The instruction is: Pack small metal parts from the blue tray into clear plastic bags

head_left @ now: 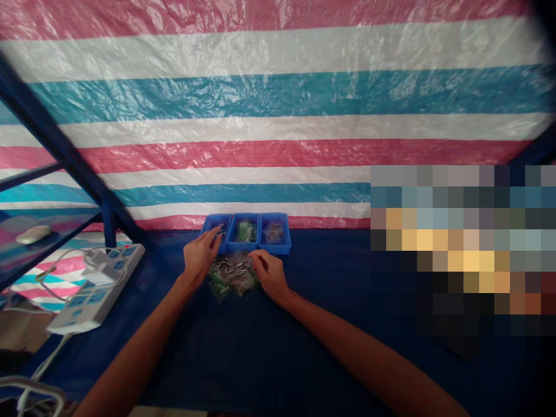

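My left hand reaches over the left blue bin, its thumb and fingers apart. Small silver metal pins show in that bin beside the fingertips. Directly in front of the bins lies a pile of clear and green plastic bags, with several loose metal pins on top. My right hand is at the right side of this pile, fingers curled in a pinch; what is between the fingertips is too small to make out. The middle bin contains green bags, and the right bin contains brownish bags.
A white power strip with plugs and cables rests on the left of the dark blue table. Blue frame bars rise at the left. Behind the bins hangs a striped plastic sheet. A pixelated patch hides the right side.
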The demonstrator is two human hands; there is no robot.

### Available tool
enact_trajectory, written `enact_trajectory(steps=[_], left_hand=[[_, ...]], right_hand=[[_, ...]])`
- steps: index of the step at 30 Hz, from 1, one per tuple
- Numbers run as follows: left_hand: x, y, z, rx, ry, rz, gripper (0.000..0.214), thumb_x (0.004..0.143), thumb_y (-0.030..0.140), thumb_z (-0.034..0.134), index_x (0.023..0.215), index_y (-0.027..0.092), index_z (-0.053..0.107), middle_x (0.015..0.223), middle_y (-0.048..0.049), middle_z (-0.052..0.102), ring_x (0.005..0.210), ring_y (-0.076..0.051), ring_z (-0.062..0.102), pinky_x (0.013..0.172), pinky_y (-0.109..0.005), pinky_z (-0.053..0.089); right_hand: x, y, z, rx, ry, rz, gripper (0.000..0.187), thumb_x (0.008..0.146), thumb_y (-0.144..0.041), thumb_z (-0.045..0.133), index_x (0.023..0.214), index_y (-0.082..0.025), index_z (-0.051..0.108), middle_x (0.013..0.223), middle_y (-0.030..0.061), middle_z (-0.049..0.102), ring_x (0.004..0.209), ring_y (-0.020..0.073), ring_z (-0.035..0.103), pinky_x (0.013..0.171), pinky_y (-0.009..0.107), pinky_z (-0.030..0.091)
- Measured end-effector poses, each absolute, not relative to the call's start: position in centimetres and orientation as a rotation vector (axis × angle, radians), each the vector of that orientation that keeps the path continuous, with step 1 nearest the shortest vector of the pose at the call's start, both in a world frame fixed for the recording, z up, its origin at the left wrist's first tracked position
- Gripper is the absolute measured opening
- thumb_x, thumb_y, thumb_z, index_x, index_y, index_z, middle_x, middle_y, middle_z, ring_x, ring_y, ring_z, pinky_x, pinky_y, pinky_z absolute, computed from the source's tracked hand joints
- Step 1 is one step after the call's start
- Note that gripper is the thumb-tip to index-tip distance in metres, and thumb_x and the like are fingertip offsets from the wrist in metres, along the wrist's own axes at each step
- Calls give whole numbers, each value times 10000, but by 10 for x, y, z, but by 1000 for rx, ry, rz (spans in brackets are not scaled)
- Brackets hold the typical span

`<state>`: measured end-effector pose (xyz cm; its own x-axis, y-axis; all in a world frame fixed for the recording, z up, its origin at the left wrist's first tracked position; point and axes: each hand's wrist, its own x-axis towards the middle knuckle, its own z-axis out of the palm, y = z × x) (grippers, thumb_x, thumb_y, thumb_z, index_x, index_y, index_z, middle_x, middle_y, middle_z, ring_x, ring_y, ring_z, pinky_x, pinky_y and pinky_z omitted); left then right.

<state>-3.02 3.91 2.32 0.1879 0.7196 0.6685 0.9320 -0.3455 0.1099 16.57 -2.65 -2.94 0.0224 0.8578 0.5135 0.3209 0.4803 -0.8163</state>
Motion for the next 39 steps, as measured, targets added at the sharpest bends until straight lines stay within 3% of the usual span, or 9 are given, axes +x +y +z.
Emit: enact_trajectory(steps=[5,12,20,29,39], left_hand=[[-36,31,7,-2537,-1273,-835,235,892,322,492,994,201,665,937,-41,713,784,-154,668,694,-216,469],[-32,20,12,-2814,-1021,-691,223,892,315,494,887,176,667,765,-35,663,656,-118,612,605,-197,435],[-33,22,8,-2746,-1016,-813,207,899,277,482,874,165,655,727,-27,657,640,-111,603,598,-193,425],[-30,19,3,-2721,-1074,-950,211,900,277,474,885,162,651,717,-32,647,627,-113,596,616,-205,444],[-16,9,7,-2860,-1107,-1035,206,907,252,460,975,180,641,925,-52,666,845,-143,623,777,-241,477]], right_hand=[[163,-29,-31,-1150,-1762,265,171,873,-233,483,878,-169,641,817,55,619,797,184,550,759,296,417],[158,-29,-33,-1278,-1979,90,128,830,-255,583,925,-194,642,885,68,573,876,220,484,784,347,378],[159,-27,-37,-1282,-1996,73,48,850,-224,574,845,-190,608,861,53,571,850,205,483,749,325,350],[159,-23,-37,-1263,-1928,175,84,876,-184,527,808,-190,577,823,44,595,813,198,498,734,312,342],[163,-23,-33,-1231,-1637,409,88,881,-197,497,820,-187,560,794,15,605,759,168,520,725,280,358]])
